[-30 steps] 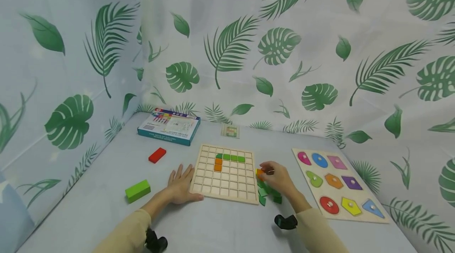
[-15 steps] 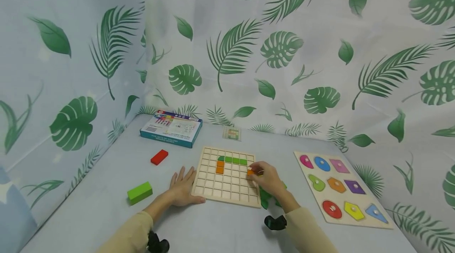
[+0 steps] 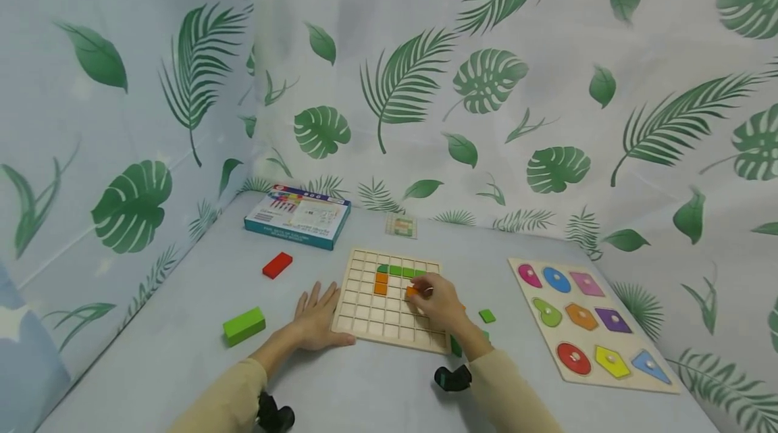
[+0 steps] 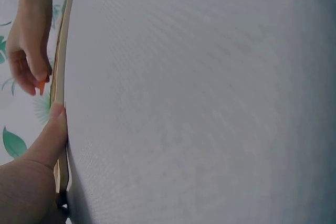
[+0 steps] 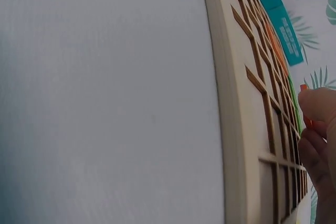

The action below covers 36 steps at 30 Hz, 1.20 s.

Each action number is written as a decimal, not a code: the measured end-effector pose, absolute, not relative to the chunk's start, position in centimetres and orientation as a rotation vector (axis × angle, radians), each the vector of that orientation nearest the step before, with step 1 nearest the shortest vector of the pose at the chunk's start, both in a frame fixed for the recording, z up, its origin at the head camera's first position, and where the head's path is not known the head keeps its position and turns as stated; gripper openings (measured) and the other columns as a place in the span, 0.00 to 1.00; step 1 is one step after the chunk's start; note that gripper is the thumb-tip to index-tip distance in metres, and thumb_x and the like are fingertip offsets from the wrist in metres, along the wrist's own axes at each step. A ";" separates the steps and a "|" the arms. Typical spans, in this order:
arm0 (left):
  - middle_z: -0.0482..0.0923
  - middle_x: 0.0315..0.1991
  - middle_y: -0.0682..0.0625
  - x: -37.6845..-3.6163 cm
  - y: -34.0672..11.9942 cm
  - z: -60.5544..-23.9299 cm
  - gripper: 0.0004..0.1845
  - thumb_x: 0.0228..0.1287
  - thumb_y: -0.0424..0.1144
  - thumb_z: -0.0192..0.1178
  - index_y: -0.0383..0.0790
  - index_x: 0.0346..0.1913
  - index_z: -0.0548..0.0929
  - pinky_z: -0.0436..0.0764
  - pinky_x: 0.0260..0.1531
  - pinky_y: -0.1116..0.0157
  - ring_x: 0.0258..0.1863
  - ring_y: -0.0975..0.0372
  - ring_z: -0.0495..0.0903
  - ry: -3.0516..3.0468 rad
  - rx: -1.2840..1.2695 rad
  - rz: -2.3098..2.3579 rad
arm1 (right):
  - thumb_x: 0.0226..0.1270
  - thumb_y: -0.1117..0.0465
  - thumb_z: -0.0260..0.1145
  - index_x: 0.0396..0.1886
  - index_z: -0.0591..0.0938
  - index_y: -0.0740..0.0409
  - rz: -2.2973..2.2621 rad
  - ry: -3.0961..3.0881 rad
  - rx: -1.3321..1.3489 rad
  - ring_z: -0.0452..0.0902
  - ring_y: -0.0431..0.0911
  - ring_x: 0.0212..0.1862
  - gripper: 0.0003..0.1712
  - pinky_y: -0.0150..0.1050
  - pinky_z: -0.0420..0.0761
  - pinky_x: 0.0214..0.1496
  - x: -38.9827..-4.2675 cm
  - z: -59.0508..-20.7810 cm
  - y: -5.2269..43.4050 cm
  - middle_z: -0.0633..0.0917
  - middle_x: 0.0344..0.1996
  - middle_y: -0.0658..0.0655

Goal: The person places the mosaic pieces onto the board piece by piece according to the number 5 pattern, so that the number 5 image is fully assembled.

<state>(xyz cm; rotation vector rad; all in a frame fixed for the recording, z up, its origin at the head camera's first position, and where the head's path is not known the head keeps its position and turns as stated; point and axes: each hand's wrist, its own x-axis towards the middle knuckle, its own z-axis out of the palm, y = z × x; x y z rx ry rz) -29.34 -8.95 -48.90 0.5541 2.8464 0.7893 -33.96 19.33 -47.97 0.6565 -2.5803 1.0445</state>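
Observation:
A wooden grid board (image 3: 371,321) lies on the table in the head view. Near its top run several green tiles (image 3: 401,271), with a dark green piece (image 3: 382,269) at their left end and two orange tiles (image 3: 381,284) below that. My right hand (image 3: 442,303) pinches another orange tile (image 3: 411,292) between thumb and fingers above the board's middle; the right wrist view shows the tile's edge (image 5: 304,87) at the thumb. My left hand (image 3: 316,321) rests flat with spread fingers at the board's left edge, its thumb (image 4: 52,135) against the board's side.
Loose green tiles (image 3: 487,316) lie right of the board, partly behind my right arm. A shape puzzle board (image 3: 565,345) is farther right. To the left are a green block (image 3: 244,326) and a red block (image 3: 277,265). A flat box (image 3: 298,217) and a pattern card (image 3: 401,225) lie behind.
My right hand has carried the orange tile leftward from beside the board's right edge to over its middle. My left hand stays at the board's left edge. The head view has shifted slightly.

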 end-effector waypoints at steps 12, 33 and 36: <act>0.43 0.74 0.38 -29.6 -9.0 -49.5 0.57 0.51 0.63 0.64 0.31 0.73 0.50 0.33 0.65 0.44 0.71 0.43 0.31 2.856 0.556 0.775 | 0.54 0.70 0.71 0.45 0.81 0.65 0.981 -2.611 0.679 0.78 0.44 0.37 0.17 0.35 0.80 0.39 -34.6 -48.5 17.1 0.81 0.35 0.54; 0.41 0.74 0.40 -30.5 -8.7 -49.3 0.58 0.50 0.62 0.65 0.33 0.73 0.48 0.31 0.65 0.45 0.72 0.45 0.28 2.828 0.517 0.767 | 0.54 0.69 0.71 0.45 0.81 0.63 0.923 -2.640 0.586 0.76 0.43 0.35 0.16 0.37 0.79 0.38 -35.4 -48.5 15.7 0.81 0.34 0.53; 0.41 0.74 0.40 -30.5 -8.9 -49.7 0.58 0.50 0.63 0.65 0.33 0.73 0.49 0.32 0.65 0.45 0.72 0.45 0.29 2.833 0.509 0.769 | 0.54 0.68 0.71 0.46 0.81 0.62 1.004 -2.663 0.510 0.77 0.44 0.36 0.18 0.38 0.79 0.40 -35.4 -48.7 15.4 0.81 0.34 0.53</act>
